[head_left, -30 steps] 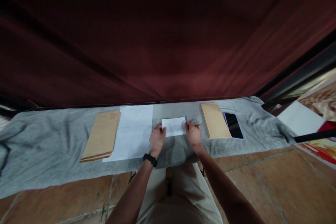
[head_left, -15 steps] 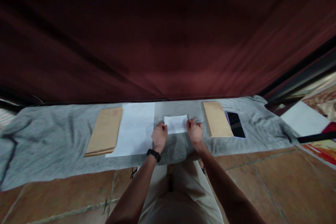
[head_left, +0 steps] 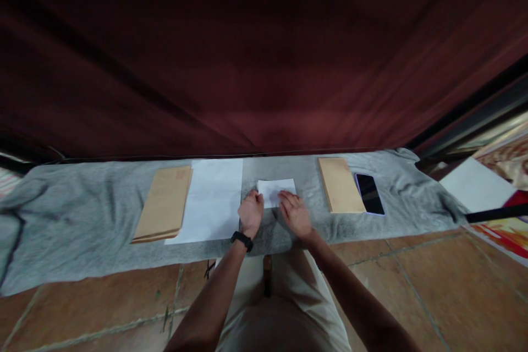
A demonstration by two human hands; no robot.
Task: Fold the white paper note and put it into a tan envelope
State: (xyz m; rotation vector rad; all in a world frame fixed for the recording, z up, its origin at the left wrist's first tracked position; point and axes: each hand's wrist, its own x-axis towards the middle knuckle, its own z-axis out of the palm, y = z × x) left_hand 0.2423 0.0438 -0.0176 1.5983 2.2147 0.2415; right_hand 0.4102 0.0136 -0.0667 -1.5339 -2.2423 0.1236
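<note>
A folded white sheet of paper (head_left: 270, 188) lies on the grey cloth in front of me. My left hand (head_left: 251, 213) is closed at its left edge, thumb and fingers pinching the paper there. Across the right part of the same sheet lies my right hand (head_left: 295, 214), its fingers stretched out and resting on the paper. Just left of my left hand are flat white sheets (head_left: 216, 192), partly under a stack of brown envelopes (head_left: 165, 198). To the right of my right hand sits another stack of brown envelopes (head_left: 340, 184).
A phone (head_left: 369, 193) lies beside the right envelope stack. The grey cloth (head_left: 82, 214) covers the long narrow surface, with a dark red curtain (head_left: 264, 66) rising behind it. At far right are a black bar (head_left: 497, 214) and a white panel (head_left: 476, 184). Tiled floor (head_left: 103, 308) shows below.
My right hand has moved left from the paper's right edge onto its face, and its fingers have straightened. My left hand stays at the left edge.
</note>
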